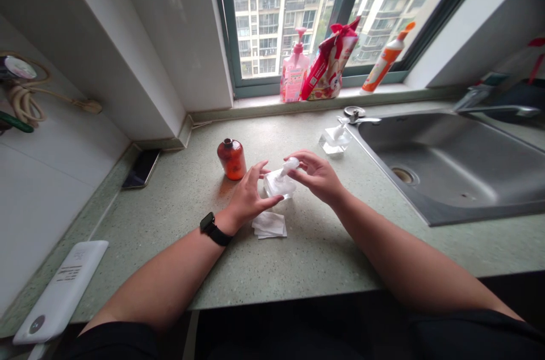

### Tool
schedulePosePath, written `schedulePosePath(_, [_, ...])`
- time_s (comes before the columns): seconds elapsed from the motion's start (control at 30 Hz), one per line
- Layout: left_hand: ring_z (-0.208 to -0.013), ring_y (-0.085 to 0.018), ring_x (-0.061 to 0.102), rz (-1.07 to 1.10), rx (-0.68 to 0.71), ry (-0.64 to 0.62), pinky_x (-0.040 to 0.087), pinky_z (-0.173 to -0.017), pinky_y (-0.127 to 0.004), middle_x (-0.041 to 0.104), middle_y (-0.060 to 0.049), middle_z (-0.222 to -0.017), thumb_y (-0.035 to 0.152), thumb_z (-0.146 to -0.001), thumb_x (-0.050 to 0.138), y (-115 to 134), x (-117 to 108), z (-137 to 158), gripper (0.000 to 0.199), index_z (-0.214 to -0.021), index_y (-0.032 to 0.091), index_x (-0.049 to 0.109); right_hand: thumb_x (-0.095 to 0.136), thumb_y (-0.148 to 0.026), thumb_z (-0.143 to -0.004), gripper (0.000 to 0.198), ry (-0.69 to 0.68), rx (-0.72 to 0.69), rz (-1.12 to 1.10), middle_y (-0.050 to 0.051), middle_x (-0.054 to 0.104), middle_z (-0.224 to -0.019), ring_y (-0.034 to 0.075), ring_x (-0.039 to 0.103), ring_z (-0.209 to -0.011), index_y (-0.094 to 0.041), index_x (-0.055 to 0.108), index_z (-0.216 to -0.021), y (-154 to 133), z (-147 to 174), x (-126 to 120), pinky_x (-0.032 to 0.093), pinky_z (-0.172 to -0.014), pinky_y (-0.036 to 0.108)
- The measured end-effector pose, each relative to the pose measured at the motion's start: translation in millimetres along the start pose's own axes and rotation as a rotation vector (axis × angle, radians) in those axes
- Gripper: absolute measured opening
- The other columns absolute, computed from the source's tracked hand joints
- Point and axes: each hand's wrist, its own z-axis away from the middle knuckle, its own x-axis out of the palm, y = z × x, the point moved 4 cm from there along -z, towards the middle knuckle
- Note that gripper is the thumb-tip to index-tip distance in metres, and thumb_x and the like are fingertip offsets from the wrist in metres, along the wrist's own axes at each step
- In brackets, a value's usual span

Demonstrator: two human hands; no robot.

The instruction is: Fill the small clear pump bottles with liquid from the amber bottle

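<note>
A clear square pump bottle (279,185) with a white pump head stands on the counter between my hands. My right hand (317,175) closes its thumb and fingers on the pump head. Around the bottle's left side, my left hand (249,195) has its thumb and fingers spread wide; whether they touch it, I cannot tell. An amber bottle (232,160) without a cap stands just left of the hands. Folded white tissue (270,225) lies in front of the pump bottle. Farther back on the right is a second clear pump bottle (335,140).
A steel sink (451,161) with a tap (498,109) is at right. On the windowsill stand a pink pump bottle (293,76), a red bag (330,65) and an orange-white bottle (385,65). A phone (141,168) and a white power bank (63,292) lie at left.
</note>
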Motion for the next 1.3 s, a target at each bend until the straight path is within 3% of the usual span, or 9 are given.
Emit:
schedulePosePath(0.3, [-0.123,-0.03,0.072,-0.006,-0.008,-0.002,0.059,-0.11,-0.052,0.07,-0.013,-0.136,0.048,-0.086,0.091,0.1,-1.3,0.4,0.096,-0.163,0.028,0.037,0.09,-0.055,-0.083,0.044,-0.055,0.097,0.02,0.006,0.078,-0.112,0.025,0.075,-0.101,-0.028,0.078,-0.116,-4.3,-7.3,-35.3,0.063,-0.098,0.047])
schedulePosePath(0.5, [-0.122,-0.029,0.072,-0.007,0.017,0.01,0.059,-0.111,-0.052,0.07,-0.013,-0.136,0.048,-0.086,0.091,0.2,-1.6,0.6,0.097,-0.163,0.027,0.036,0.085,-0.057,-0.086,0.041,-0.154,0.042,0.231,0.009,0.08,-0.116,0.028,0.074,-0.109,-0.027,0.08,-0.113,-10.5,-8.0,-51.8,0.059,-0.103,0.051])
schedulePosePath(0.9, [-0.122,-0.028,0.072,-0.012,0.028,0.017,0.059,-0.111,-0.049,0.07,-0.013,-0.137,0.045,-0.087,0.091,2.1,-3.3,0.1,0.095,-0.162,0.025,0.037,0.078,-0.059,-0.09,0.039,-0.319,0.014,0.499,0.008,0.082,-0.107,0.027,0.075,-0.097,-0.027,0.083,-0.111,-16.1,-8.8,-67.1,0.06,-0.092,0.044])
schedulePosePath(1.0, [-0.122,-0.027,0.072,-0.031,0.015,0.013,0.059,-0.111,-0.049,0.071,-0.012,-0.137,0.043,-0.086,0.092,1.8,-3.8,0.3,0.094,-0.162,0.026,0.038,0.076,-0.06,-0.091,0.043,-0.285,0.067,0.503,0.009,0.082,-0.11,0.027,0.076,-0.102,-0.025,0.083,-0.115,-12.9,-9.4,-75.0,0.06,-0.098,0.046])
schedulePosePath(1.17, [-0.123,-0.028,0.072,-0.038,-0.002,0.018,0.06,-0.11,-0.049,0.071,-0.012,-0.136,0.041,-0.086,0.092,1.0,-4.6,0.6,0.093,-0.161,0.027,0.039,0.08,-0.062,-0.085,0.049,-0.112,0.188,0.413,0.011,0.081,-0.116,0.03,0.075,-0.111,-0.024,0.082,-0.115,6.8,-13.5,-100.5,0.059,-0.105,0.052])
schedulePosePath(1.3, [-0.122,-0.027,0.072,-0.032,0.01,0.024,0.06,-0.11,-0.05,0.071,-0.012,-0.136,0.04,-0.087,0.091,1.2,-4.8,0.8,0.091,-0.161,0.026,0.04,0.081,-0.051,-0.082,0.036,-0.08,0.213,0.53,0.009,0.082,-0.106,0.028,0.076,-0.102,-0.023,0.08,-0.105,24.1,-14.5,-108.1,0.062,-0.099,0.049])
